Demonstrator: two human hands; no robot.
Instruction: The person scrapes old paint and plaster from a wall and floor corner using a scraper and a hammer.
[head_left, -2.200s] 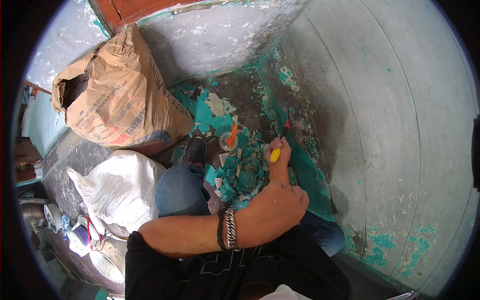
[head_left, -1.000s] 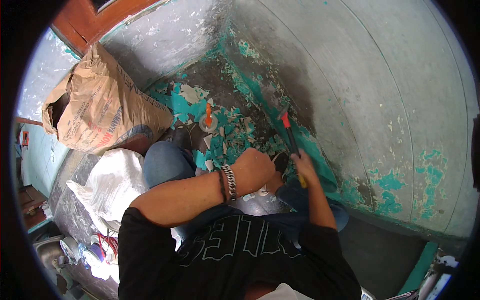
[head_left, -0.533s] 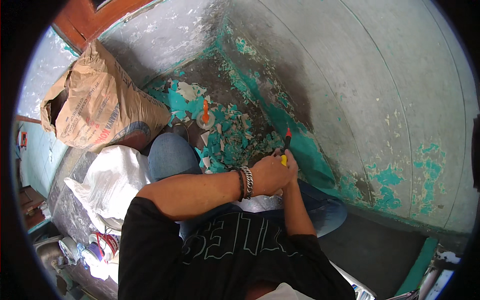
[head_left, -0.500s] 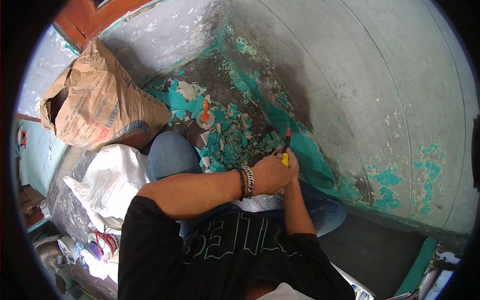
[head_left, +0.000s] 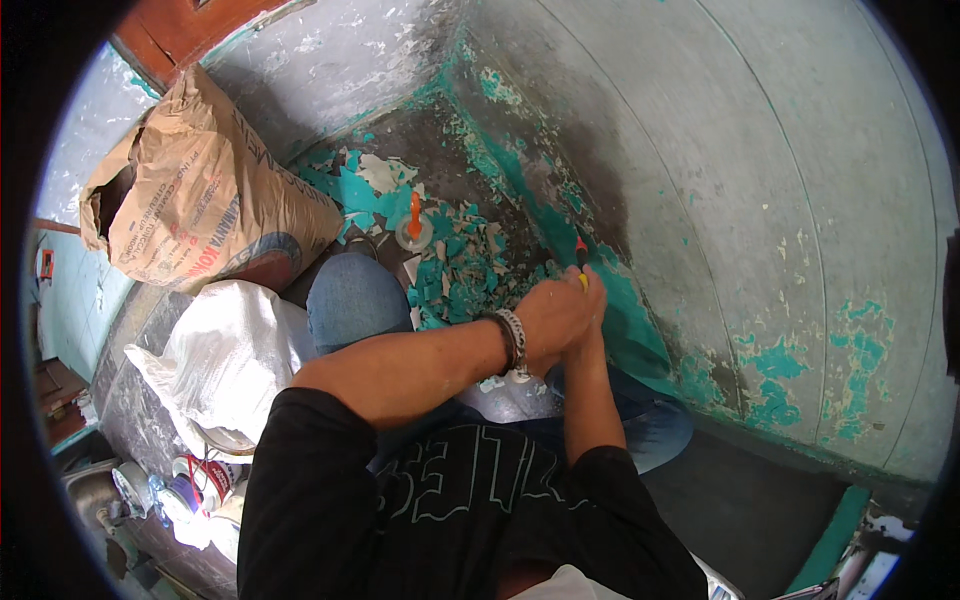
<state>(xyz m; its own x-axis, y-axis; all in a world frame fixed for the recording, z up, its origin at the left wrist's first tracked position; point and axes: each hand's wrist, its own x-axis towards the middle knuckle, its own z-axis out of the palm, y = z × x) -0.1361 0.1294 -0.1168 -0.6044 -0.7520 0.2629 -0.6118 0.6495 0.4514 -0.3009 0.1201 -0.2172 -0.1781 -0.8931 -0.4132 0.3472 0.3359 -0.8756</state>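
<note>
My two hands are closed together in front of my right knee, beside the foot of the wall. A slim hand tool with a red end and black and yellow parts (head_left: 581, 245) sticks up out of them, toward the wall. My left hand (head_left: 550, 318), below a chain bracelet, lies over the tool's lower part with curled fingers. Pressed against it from the right, my right hand (head_left: 592, 305) is wrapped round the same tool. Most of the handle is hidden, so its exact kind cannot be told. Green paint (head_left: 630, 325) covers the wall's base next to it.
Flaked green paint chips (head_left: 465, 265) lie in the corner, with an orange-handled item on a clear round base (head_left: 414, 232) among them. A brown paper sack (head_left: 215, 200) and a white sack (head_left: 230, 345) stand left. Tubs (head_left: 205, 485) sit lower left. The wall (head_left: 760, 200) rises close on my right.
Both hands have shifted slightly up and to the right with the tool. My left hand has turned further over it, and less of the yellow handle shows.
</note>
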